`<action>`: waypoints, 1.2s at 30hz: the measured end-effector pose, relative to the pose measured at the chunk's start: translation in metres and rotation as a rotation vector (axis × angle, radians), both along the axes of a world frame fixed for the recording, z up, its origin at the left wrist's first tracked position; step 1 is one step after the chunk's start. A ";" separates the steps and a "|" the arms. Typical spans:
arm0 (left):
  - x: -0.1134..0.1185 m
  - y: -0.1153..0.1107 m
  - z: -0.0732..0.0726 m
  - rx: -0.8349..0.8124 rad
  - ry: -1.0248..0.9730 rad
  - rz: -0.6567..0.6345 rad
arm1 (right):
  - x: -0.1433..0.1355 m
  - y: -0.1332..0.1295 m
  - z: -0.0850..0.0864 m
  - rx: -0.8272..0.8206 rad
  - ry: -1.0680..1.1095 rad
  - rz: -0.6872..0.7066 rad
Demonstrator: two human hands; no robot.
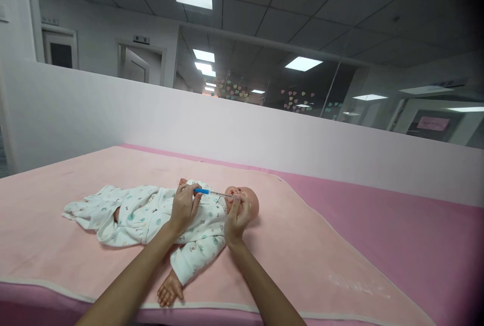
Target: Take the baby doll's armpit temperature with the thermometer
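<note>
A baby doll in a white patterned outfit lies on its back on the pink mat, its head to the right. Above its chest, my left hand grips the blue end of a thin clear stick, which looks like a thermometer. The fingertips of my right hand pinch the stick's other end, just over the doll's face. The stick lies nearly level between both hands. One doll hand rests palm down near the mat's front edge.
A light pink mat covers a darker pink padded surface. Behind it runs a low white wall with glass panes above. Heart-shaped stickers show on the glass.
</note>
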State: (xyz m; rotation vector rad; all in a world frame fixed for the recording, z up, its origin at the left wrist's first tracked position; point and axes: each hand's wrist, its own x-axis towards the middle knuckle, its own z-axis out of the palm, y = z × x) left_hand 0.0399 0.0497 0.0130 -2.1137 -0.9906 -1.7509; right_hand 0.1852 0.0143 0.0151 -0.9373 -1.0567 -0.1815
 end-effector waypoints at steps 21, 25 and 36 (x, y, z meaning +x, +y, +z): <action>0.011 -0.011 0.016 -0.233 0.386 -0.135 | 0.057 -0.071 0.025 0.227 -0.448 -0.361; 0.021 -0.009 0.010 -0.260 0.472 -0.162 | 0.078 -0.112 -0.003 0.184 -0.814 -0.369; 0.025 -0.005 0.006 -0.491 0.313 -0.190 | 0.100 -0.094 -0.027 -0.345 -0.903 -0.465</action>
